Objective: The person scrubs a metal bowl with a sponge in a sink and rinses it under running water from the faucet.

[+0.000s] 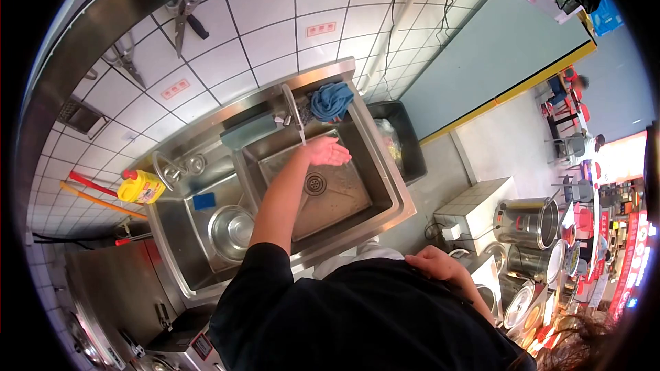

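My left hand point(328, 152) is stretched out palm up over the sink basin point(361, 196), with its fingers extended and nothing in it. A thin stream of water from the curved tap point(291, 103) falls at its wrist. My right hand point(438, 263) is at my waist, against the black shirt point(385, 309). Its fingers are curled, and whatever they may hold is hidden. A crumpled blue cloth point(331, 102) lies on the sink's back ledge, right of the tap.
The left basin holds a metal bowl point(232, 232) and a blue sponge point(204, 200). A yellow bottle point(141, 187) stands at the left rim. A dark bin point(407, 141) is right of the sink. Large steel pots point(526, 222) stand farther right.
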